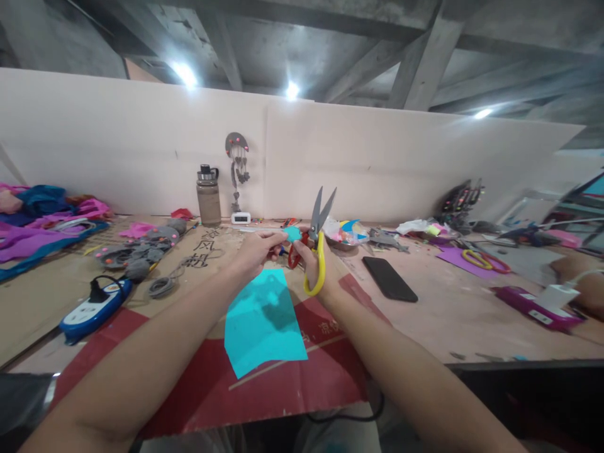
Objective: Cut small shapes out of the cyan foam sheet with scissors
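Observation:
Between the fingertips of my left hand (pixel 260 253) is a small turquoise cut piece (pixel 292 234), pinched at its left edge. My right hand (pixel 317 267) holds a pair of scissors (pixel 321 217) with one yellow and one red handle; the blades are spread and point upward. Fingers of the right hand come close to the piece's right side, and I cannot tell whether they touch it. Below both hands a turquoise sheet (pixel 265 327) with uneven edges lies on red-and-brown cardboard (pixel 198 390).
A black phone (pixel 389 279) lies right of my hands. At the back stand a water bottle (pixel 208 198) and a small white clock (pixel 241 218). Power strips (pixel 97 308) sit left and right, the right one near another person's hand (pixel 580 283). Another scissors (pixel 486 260) rests on purple material.

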Available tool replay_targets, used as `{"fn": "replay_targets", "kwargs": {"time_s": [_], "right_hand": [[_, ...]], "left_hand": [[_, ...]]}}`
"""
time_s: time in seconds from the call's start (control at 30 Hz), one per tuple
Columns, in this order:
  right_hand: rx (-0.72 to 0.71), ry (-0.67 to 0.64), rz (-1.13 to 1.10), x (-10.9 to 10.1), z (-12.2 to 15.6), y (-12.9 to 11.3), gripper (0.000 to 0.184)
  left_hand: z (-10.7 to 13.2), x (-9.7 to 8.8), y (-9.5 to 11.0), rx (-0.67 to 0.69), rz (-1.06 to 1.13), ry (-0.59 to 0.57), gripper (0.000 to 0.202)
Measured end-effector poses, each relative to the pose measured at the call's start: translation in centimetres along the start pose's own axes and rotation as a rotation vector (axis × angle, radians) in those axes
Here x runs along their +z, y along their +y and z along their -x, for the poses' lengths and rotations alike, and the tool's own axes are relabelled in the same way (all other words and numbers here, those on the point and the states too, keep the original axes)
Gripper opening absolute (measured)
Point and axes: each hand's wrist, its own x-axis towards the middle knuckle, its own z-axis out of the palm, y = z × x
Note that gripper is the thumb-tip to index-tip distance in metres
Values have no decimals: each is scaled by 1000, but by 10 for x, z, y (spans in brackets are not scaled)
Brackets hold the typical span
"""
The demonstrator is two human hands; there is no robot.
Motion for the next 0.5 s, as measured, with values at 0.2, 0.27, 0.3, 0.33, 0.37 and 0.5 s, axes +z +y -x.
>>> {"fn": "replay_targets", "kwargs": {"time_s": [0.2,0.27,0.3,0.33,0.37,0.5], "right_hand": [[24,-8,-45,-3,-4,-1,34],[61,-65,-69,-2,-3,0,37],[70,-85,-70,-1,-3,-1,40],[75,-103,-62,0,-2,-1,44],[78,-118,-48,2,-1,-1,47],[86,-162,2,5,3,-1,52]], "left_hand": [[3,3,-3,35,-50,-68,27],[3,2,0,44,-33,-68,26],[3,1,2,48,-14,-61,25],[3,0,5,51,10,-49,24],[2,-2,8,53,37,-33,22],[-1,-8,16,43,137,29,19]]}}
